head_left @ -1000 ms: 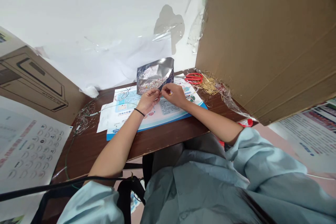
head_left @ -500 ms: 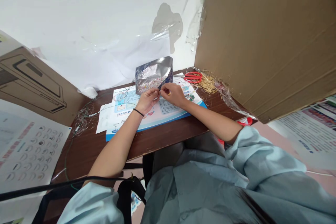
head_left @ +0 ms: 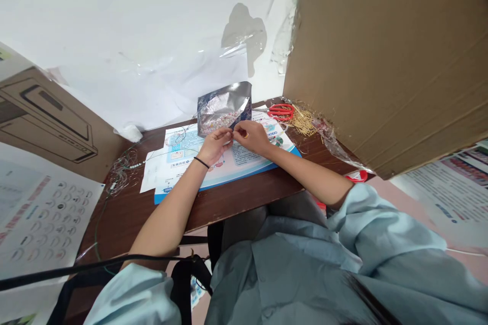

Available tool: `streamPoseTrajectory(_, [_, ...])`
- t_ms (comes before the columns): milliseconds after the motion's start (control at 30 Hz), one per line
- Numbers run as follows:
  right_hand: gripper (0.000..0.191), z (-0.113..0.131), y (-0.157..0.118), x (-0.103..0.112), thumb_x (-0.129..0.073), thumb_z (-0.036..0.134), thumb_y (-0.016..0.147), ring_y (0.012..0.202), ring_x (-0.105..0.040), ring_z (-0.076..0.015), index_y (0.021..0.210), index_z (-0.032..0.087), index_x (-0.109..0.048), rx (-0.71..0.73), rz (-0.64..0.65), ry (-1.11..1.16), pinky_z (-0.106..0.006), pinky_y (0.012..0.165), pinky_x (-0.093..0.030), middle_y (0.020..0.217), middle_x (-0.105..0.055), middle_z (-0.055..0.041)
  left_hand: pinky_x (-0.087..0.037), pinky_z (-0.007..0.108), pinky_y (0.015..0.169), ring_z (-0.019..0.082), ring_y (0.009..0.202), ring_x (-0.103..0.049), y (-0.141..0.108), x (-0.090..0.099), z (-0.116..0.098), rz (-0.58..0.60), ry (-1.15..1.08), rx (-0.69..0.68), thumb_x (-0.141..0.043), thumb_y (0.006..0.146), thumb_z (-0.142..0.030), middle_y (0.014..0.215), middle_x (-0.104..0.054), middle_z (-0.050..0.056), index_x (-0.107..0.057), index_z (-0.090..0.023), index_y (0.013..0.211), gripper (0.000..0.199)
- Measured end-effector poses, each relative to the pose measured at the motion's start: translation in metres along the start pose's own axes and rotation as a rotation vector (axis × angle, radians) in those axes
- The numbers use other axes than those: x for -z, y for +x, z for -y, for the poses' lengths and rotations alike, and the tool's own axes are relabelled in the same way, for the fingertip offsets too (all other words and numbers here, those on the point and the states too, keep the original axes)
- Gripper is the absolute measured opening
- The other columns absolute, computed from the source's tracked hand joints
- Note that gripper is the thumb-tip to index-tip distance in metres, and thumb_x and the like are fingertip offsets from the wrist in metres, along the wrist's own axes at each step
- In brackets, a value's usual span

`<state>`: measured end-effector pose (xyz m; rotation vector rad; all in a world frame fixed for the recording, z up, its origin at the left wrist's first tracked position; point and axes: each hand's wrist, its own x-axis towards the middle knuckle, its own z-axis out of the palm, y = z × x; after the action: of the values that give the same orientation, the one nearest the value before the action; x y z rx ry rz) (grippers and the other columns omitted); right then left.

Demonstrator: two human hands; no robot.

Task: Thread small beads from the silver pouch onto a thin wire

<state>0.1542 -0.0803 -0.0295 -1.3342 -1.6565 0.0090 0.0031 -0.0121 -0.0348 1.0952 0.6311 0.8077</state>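
My left hand (head_left: 215, 147) and my right hand (head_left: 251, 137) meet at their fingertips over a printed sheet (head_left: 183, 175). The fingers of both are pinched together, and what lies between them is too small to make out. Just behind the hands stands a foil bag (head_left: 241, 94), open at the front, holding many tiny pale and coloured beads (head_left: 217, 121). A thin green thread (head_left: 178, 151) runs leftward from near my left hand, with white beads (head_left: 137, 165) strung farther along.
Red-handled scissors (head_left: 281, 112) lie right of the bag, beside a heap of thin golden sticks (head_left: 303, 123). A tangle of clear line (head_left: 122, 175) covers the table's left side. Cardboard boxes (head_left: 381, 61) flank both sides, with a white wall (head_left: 152, 20) behind.
Almost nothing differs. Both hands keep their pinch at the same spot, and the whole view has shifted very slightly.
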Motion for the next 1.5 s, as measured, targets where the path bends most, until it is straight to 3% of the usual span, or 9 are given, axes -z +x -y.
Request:
streamPoseTrajectory(133, [0.012,0.002,0.001,0.001,-0.055,0.019,0.084,0.067,-0.051,-0.0139,0.073,0.019,-0.060,-0.016,0.019,-0.019,-0.027,0.070,-0.038,0.071,-0.061,-0.0010,-0.050,0.023,0.070,0.009,0.073,-0.061,0.000,0.000,0.000,0.002,-0.001,-0.003,-0.094,0.052,-0.025,0.076,-0.067,-0.001,-0.071,-0.016,0.077,0.035])
streamPoseTrajectory(467, [0.013,-0.001,0.002,-0.001,-0.056,0.020,0.087,0.070,-0.054,-0.0145,0.078,0.019,-0.064,-0.017,0.050,-0.027,-0.027,0.071,-0.039,0.074,-0.064,-0.0021,-0.049,0.024,0.070,0.009,0.071,-0.059,-0.001,-0.002,-0.002,0.002,0.021,-0.003,-0.090,0.060,-0.024,0.074,-0.066,0.001,-0.072,-0.015,0.078,0.027])
streamPoseTrajectory(667, [0.015,-0.005,0.003,-0.001,-0.059,0.021,0.088,0.071,-0.057,-0.0141,0.100,0.019,-0.069,-0.016,0.089,0.045,-0.026,0.073,-0.042,0.080,-0.068,-0.0017,-0.049,0.022,0.066,0.009,0.066,-0.056,-0.001,-0.002,-0.002,-0.002,0.066,0.005,-0.090,0.062,-0.033,0.067,-0.062,0.000,-0.070,-0.013,0.073,0.030])
streamPoseTrajectory(833, [0.016,-0.007,0.002,0.000,-0.055,0.021,0.090,0.074,-0.059,-0.0145,0.089,0.019,-0.070,0.021,0.113,0.056,-0.026,0.073,-0.043,0.086,-0.071,-0.0040,-0.050,0.023,0.063,0.010,0.064,-0.057,-0.003,-0.003,-0.005,-0.042,0.166,0.017,-0.090,0.060,-0.041,0.064,-0.060,0.001,-0.067,-0.013,0.070,0.037])
streamPoseTrajectory(967, [0.014,-0.004,0.001,-0.001,-0.054,0.021,0.087,0.069,-0.056,-0.0135,0.082,0.018,-0.066,-0.002,0.080,0.064,-0.026,0.070,-0.041,0.077,-0.067,-0.0021,-0.051,0.025,0.062,0.013,0.063,-0.061,-0.003,0.001,-0.015,-0.113,0.216,0.039,-0.084,0.071,-0.034,0.066,-0.062,0.001,-0.064,-0.014,0.072,0.029])
streamPoseTrajectory(1167, [0.008,-0.003,0.001,-0.001,-0.055,0.018,0.081,0.065,-0.052,-0.0125,0.076,0.019,-0.060,-0.046,0.097,0.074,-0.026,0.066,-0.038,0.072,-0.062,0.0003,-0.056,0.023,0.064,0.011,0.063,-0.065,0.002,0.011,-0.039,-0.331,-0.083,0.013,-0.063,0.085,-0.014,0.070,-0.064,0.001,-0.054,-0.017,0.075,0.014])
streamPoseTrajectory(1300, [0.006,-0.004,0.000,-0.002,-0.055,0.016,0.080,0.066,-0.051,-0.0126,0.077,0.019,-0.059,-0.028,0.125,0.056,-0.026,0.067,-0.038,0.073,-0.061,0.0006,-0.059,0.023,0.081,0.013,0.076,-0.071,0.002,0.011,-0.050,-0.415,-0.193,-0.135,-0.052,0.088,-0.009,0.070,-0.064,0.002,-0.049,-0.018,0.073,0.018])
streamPoseTrajectory(1500, [0.008,-0.007,-0.001,-0.004,-0.055,0.014,0.078,0.074,-0.054,-0.0159,0.077,0.019,-0.061,0.043,0.256,-0.024,-0.027,0.073,-0.039,0.077,-0.063,-0.0021,-0.058,0.029,0.086,0.015,0.080,-0.073,0.006,0.016,-0.049,-0.550,-0.137,-0.323,-0.054,0.087,-0.014,0.073,-0.062,0.000,-0.045,-0.020,0.076,0.016])
